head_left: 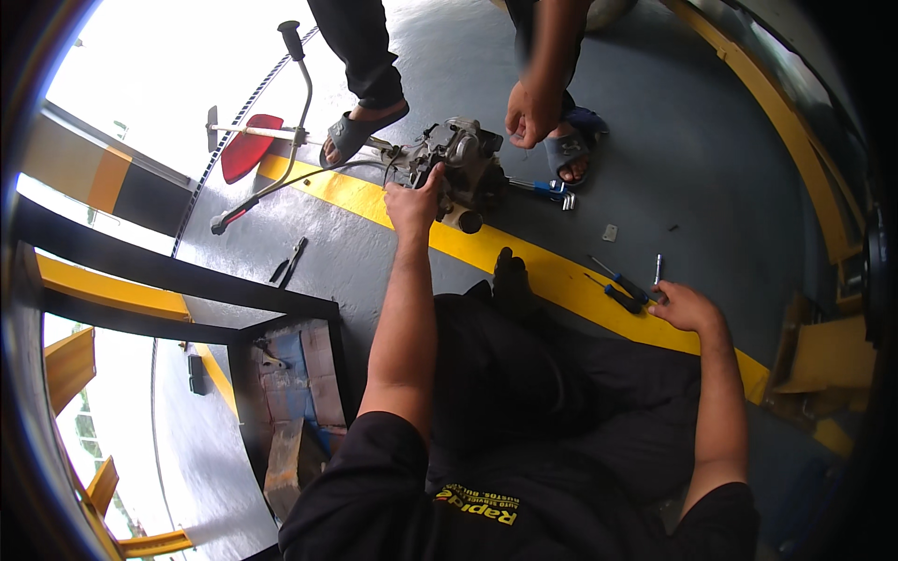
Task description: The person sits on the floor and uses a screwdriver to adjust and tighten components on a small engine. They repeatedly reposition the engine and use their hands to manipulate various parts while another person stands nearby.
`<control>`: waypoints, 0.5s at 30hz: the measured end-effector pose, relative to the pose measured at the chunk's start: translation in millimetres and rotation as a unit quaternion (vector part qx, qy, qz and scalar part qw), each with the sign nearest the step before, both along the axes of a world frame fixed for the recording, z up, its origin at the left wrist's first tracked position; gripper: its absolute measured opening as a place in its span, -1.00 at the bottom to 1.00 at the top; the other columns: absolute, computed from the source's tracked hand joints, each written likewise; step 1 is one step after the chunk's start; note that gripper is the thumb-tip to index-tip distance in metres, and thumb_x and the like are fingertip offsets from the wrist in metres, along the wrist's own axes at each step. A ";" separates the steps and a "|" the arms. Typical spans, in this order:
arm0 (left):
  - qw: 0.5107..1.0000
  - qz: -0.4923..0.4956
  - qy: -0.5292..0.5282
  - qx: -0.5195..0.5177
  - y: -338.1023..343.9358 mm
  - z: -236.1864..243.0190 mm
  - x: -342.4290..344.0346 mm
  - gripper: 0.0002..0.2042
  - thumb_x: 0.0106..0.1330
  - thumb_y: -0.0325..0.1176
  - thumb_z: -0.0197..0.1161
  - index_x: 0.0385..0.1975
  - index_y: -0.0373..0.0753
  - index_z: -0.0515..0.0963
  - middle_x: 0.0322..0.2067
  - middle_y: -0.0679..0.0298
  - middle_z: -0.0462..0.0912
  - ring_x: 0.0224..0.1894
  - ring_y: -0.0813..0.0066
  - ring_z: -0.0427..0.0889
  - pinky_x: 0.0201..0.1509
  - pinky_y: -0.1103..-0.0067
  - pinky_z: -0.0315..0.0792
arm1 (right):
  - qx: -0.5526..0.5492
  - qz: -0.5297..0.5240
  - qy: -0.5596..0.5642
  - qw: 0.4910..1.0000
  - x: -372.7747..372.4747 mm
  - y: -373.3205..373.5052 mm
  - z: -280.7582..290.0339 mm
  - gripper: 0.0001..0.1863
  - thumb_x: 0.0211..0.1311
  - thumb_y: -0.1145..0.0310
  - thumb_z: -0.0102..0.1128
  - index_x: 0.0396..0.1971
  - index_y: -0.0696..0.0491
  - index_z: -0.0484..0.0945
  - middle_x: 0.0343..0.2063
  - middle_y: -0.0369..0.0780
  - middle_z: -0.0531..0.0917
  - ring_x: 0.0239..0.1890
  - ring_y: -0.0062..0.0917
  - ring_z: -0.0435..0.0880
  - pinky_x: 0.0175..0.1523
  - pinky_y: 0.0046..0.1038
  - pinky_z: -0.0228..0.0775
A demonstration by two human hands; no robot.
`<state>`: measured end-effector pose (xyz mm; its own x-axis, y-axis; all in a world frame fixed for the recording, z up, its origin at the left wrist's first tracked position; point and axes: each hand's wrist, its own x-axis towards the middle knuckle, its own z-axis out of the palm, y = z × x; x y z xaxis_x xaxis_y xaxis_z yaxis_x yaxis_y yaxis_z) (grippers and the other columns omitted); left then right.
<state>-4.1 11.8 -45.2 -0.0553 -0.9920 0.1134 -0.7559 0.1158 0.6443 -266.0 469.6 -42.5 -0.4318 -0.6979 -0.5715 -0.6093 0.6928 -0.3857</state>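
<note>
A brush cutter lies on the grey floor, its grimy metal engine in front of me. Its shaft runs left to a red guard, and a bent handlebar crosses it. My left hand grips the near left side of the engine; some fingers are hidden. To the right, my right hand is low over the yellow stripe, fingers curled at the lower end of a silver socket driver. Beside it lie two screwdrivers with dark blue handles, an upper screwdriver and a lower screwdriver.
Across from me stands a person in sandals, one sandal by the shaft, a hand lowered near the engine. Blue-handled hex keys, a small pale plate and pliers lie around. A black-framed cart stands left.
</note>
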 end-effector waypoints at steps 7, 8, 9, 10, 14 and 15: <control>0.999 -0.017 -0.001 -0.042 -4.7 -11.2 2.1 0.02 0.03 0.42 0.53 0.02 -0.61 0.47 0.00 -0.27 0.61 0.15 -0.22 0.60 0.28 0.15 0.47 | -0.017 0.028 0.001 0.999 9.0 -9.3 0.3 -0.45 0.32 0.18 0.41 0.23 0.12 0.57 -0.02 -0.06 0.75 0.08 -0.19 0.73 0.21 -0.23 0.54; 0.999 -0.017 0.000 -0.033 -4.8 -11.6 2.0 0.02 0.03 0.42 0.53 0.02 -0.61 0.47 0.00 -0.27 0.61 0.16 -0.22 0.60 0.28 0.14 0.46 | -0.031 0.045 -0.007 0.998 12.7 -12.0 0.9 -0.45 0.32 0.18 0.40 0.23 0.12 0.57 0.00 -0.06 0.75 0.09 -0.19 0.72 0.22 -0.23 0.54; 1.000 -0.016 0.002 -0.024 -4.8 -11.4 1.9 0.02 0.03 0.43 0.52 0.02 -0.61 0.47 0.00 -0.27 0.60 0.16 -0.22 0.59 0.28 0.14 0.45 | -0.036 0.054 -0.013 0.998 17.5 -15.8 1.3 -0.46 0.32 0.17 0.40 0.22 0.11 0.57 0.01 -0.06 0.74 0.11 -0.19 0.71 0.23 -0.22 0.53; 1.000 -0.013 0.000 -0.027 -4.1 -10.9 1.9 0.03 0.03 0.43 0.52 0.02 -0.61 0.47 0.00 -0.27 0.60 0.16 -0.22 0.59 0.28 0.14 0.45 | -0.045 0.064 -0.023 0.997 22.7 -19.8 2.0 -0.46 0.32 0.17 0.40 0.22 0.11 0.57 0.02 -0.06 0.73 0.12 -0.18 0.70 0.23 -0.22 0.53; 1.000 -0.002 -0.018 -0.011 -1.6 -3.0 1.2 0.03 0.05 0.43 0.50 0.05 -0.61 0.47 0.02 -0.28 0.61 0.16 -0.21 0.61 0.30 0.16 0.47 | -0.073 0.100 -0.036 0.992 49.7 -36.3 8.1 -0.48 0.35 0.13 0.35 0.20 0.09 0.58 0.06 -0.10 0.71 0.14 -0.19 0.69 0.24 -0.21 0.53; 1.000 -0.006 -0.018 -0.002 -2.1 0.6 1.1 0.02 0.06 0.43 0.50 0.07 -0.60 0.48 0.03 -0.28 0.62 0.17 -0.20 0.62 0.30 0.17 0.48 | -0.086 0.111 -0.037 0.989 57.9 -41.5 10.0 -0.49 0.35 0.12 0.34 0.20 0.08 0.59 0.06 -0.10 0.71 0.14 -0.18 0.69 0.25 -0.21 0.52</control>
